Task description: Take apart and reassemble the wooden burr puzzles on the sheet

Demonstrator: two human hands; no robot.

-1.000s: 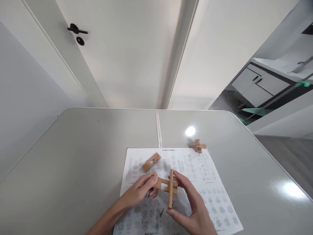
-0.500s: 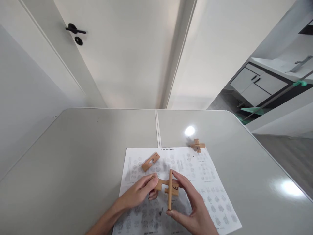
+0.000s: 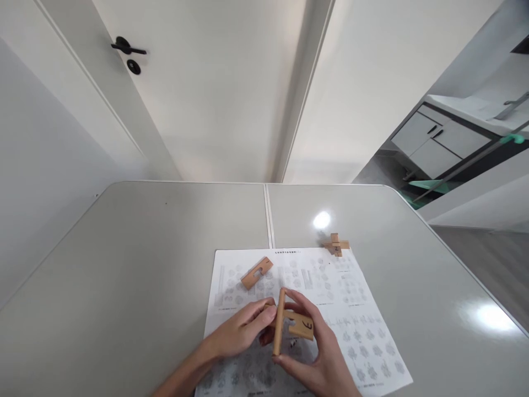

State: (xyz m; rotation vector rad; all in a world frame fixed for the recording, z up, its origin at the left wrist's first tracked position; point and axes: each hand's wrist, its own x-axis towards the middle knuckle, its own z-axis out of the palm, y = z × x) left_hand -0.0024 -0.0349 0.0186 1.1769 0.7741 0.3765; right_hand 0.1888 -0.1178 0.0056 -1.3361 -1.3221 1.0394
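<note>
My left hand [image 3: 243,331] is closed, its thumb and fingers pinching one end of a notched wooden puzzle piece [image 3: 303,326] that bears a black mark like a 3. My right hand [image 3: 324,353] holds a slim wooden stick [image 3: 279,325] by its two ends, thumb below and fingertip above. The stick stands crosswise over the notched piece, close to my left fingertips. Whether the notched piece passes through a slot in the stick, I cannot tell. Beyond my hands, another wooden piece [image 3: 249,279] with a cut-out lies on the printed sheet [image 3: 374,353].
A cross-shaped wooden assembly [image 3: 336,245] sits at the sheet's far right corner. Grey tabletop [image 3: 124,286] surrounds the sheet, with a seam [image 3: 269,220] running away from me. Behind the table stands a white door [image 3: 215,99].
The stick has moved left along the notched piece, from near its marked end to beside my left fingers. More of the marked end now shows to the right of the stick.
</note>
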